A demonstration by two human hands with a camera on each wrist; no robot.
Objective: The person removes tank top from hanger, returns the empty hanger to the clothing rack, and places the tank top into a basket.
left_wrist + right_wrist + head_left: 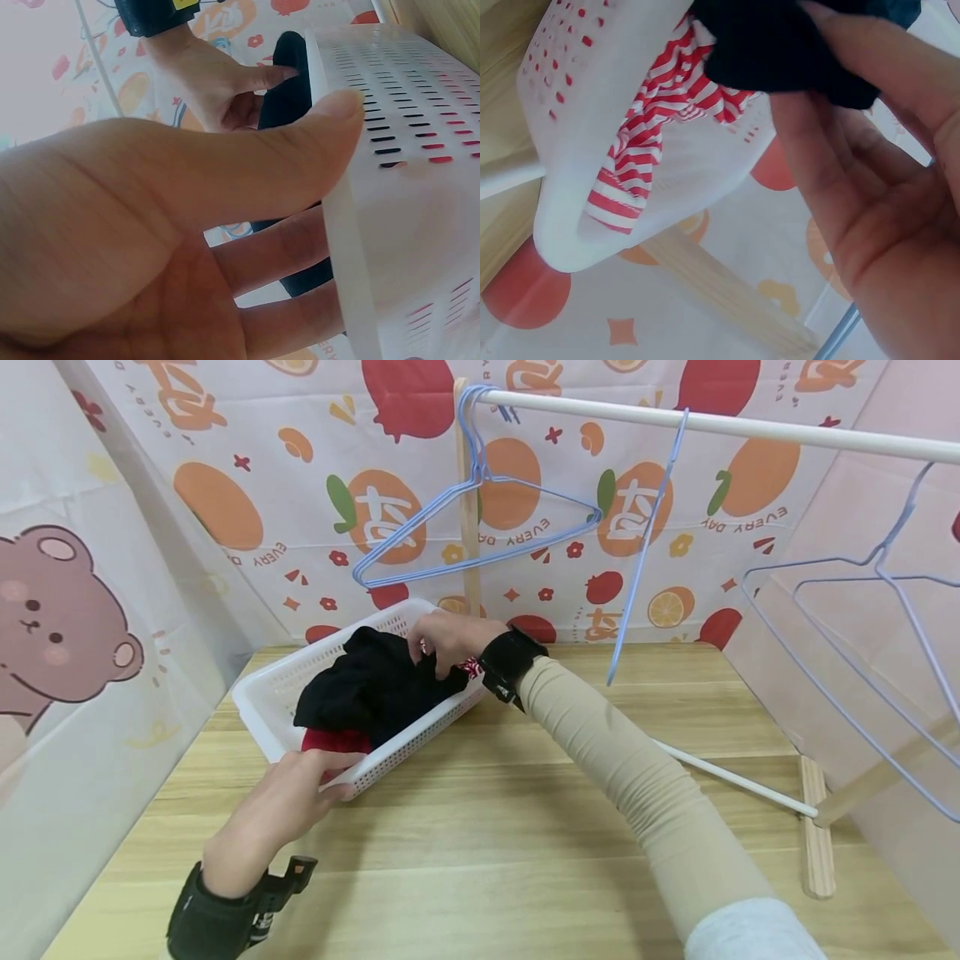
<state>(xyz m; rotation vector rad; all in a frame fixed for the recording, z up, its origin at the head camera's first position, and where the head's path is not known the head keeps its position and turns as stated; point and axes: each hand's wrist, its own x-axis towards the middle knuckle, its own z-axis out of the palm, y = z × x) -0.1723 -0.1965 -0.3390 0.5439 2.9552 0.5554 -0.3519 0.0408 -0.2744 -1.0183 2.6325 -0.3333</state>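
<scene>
A white perforated basket (408,752) sits at the left of the wooden table. Heaped inside it is a black garment (367,677), with red cloth (333,741) showing under its near end. My left hand (288,797) grips the basket's near end, thumb on the outer wall and fingers inside the rim. Over the far end, my right hand (459,637) pinches an edge of the black garment between thumb and fingers. Red-and-white striped cloth (667,90) lies in the basket below that edge in the right wrist view.
Above the table runs a white rail (637,414) on wooden supports. Several blue hangers (408,575) hang at its left end, one hanger (647,547) mid-rail, and more hangers (847,560) at the right. A lower white bar (735,777) meets the wooden foot (817,860).
</scene>
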